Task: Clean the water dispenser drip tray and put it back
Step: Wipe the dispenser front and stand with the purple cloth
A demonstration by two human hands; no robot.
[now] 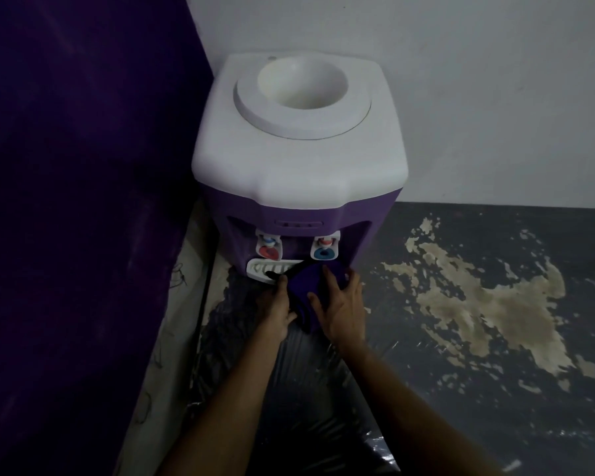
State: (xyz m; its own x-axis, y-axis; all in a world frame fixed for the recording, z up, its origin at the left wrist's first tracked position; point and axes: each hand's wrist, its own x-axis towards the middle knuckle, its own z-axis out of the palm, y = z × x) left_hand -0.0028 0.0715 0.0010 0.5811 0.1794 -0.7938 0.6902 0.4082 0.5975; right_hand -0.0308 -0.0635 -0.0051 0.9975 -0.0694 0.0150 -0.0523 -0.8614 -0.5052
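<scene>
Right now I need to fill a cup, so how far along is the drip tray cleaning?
Mid-job. The white drip tray sits in its slot under the taps of the dispenser, so whether it was ever taken out cannot be told. In hand: the right hand presses a purple cloth over the tray's right part, and the left hand grips the cloth's left edge. Left: the uncovered slots, then removing the cloth.

I see the purple wall [83, 166] crowding the water dispenser [299, 159] on its left. Open floor [478, 286] lies to its right. The two taps [268, 249] overhang the drip tray [265, 269], and a purple cloth [306, 286] covers the tray's right part.
</scene>
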